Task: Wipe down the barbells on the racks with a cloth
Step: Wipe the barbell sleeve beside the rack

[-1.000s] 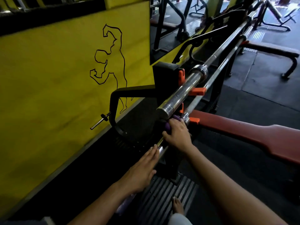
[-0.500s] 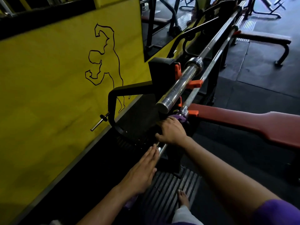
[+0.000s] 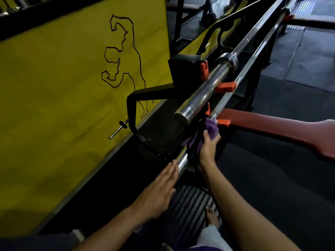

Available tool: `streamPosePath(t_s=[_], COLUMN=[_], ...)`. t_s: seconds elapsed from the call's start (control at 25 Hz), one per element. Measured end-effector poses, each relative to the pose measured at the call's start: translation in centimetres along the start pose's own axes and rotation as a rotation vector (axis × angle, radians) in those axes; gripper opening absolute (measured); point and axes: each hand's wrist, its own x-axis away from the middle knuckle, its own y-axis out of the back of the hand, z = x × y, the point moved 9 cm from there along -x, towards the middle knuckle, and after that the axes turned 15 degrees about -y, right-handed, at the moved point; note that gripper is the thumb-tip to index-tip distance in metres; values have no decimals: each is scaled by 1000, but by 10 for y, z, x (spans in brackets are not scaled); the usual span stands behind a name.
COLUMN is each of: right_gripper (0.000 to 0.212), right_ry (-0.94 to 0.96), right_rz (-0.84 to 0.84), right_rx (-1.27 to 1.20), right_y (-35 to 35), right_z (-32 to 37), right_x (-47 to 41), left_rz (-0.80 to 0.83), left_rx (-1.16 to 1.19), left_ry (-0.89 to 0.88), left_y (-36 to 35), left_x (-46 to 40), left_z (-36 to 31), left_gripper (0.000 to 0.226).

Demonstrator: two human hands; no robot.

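Shifted back along lower barbell (image 3: 183, 161) since the earlier frame: purple cloth (image 3: 211, 129), now bunched just below the collar, gripped by right hand (image 3: 207, 148), fingers curled round it. Left hand (image 3: 157, 193) flat, fingers straight, touching the sleeve end. Upper barbell (image 3: 206, 89) racked above, beside yellow wall (image 3: 54, 105)

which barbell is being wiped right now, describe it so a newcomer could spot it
Start at the yellow wall with the flexing figure outline, then look right to the two chrome bars on orange hooks. It is the lower barbell, nearer the red bench. Unlike the upper barbell, it has a purple cloth gripped around it by the right hand.
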Motion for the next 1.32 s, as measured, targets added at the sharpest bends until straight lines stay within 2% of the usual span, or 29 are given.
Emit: streamPosePath(t_s=[0.08, 0.12, 0.16, 0.24, 0.44, 0.52, 0.68, 0.76, 0.84, 0.92, 0.96, 1.04, 1.12, 1.24, 1.32], right_gripper=[34, 34, 44, 56, 48, 48, 59, 42, 31, 37, 37, 23, 7, 21, 28], right_ry=[-135, -242, -343, -419, -306, -338, -431, -358, -237, -147, -80, 94, 244, 367, 428], right_rz=[-11, 94, 226, 381, 319, 270, 337, 325, 174, 50, 11, -34, -39, 33, 62], right_rx=[-168, -263, -345, -420, -446, -453, -317, -248, -150, 67, 193, 412, 489, 450, 492], right_y=[-5, -13, -18, -17, -20, -19, -14, -15, -13, -3, 5, 29, 55, 67, 60], right_z=[-12, -27, -41, -61, -24, -27, -64, -46, -20, -1, 5, 15, 27, 36, 40], right_x=[-15, -13, -3, 14, -11, -11, 23, 26, 16, 8, 7, 14, 28, 46, 60], left_rz=[1, -3, -4, -1, -2, 0, -33, -45, -41, -32, -33, -43, -62, -78, -97], left_rx=[13, 8, 1, -1, 16, 5, 12, 19, 16, 29, 64, 185, 275, 251, 143], left_ry=[3, -2, -10, -16, -3, 5, -20, -27, -39, -42, -49, -82, -99, -111, -166], left_y=[-1, 0, 0, -1, 0, -1, -2, -2, 0, -1, -2, 5, 27, 71, 100], left_x=[1, 0, 0, -1, -3, -2, -1, -2, -2, -1, 1, 1, -2, -23, -60], left_z=[2, 3, 3, 2, 3, 4, 7, 7, 5, 5, 6, 4, 15, 48, 58], left_gripper=[71, 72, 73, 72, 73, 73, 72, 72, 71, 70, 69, 67, 61, 42, 42])
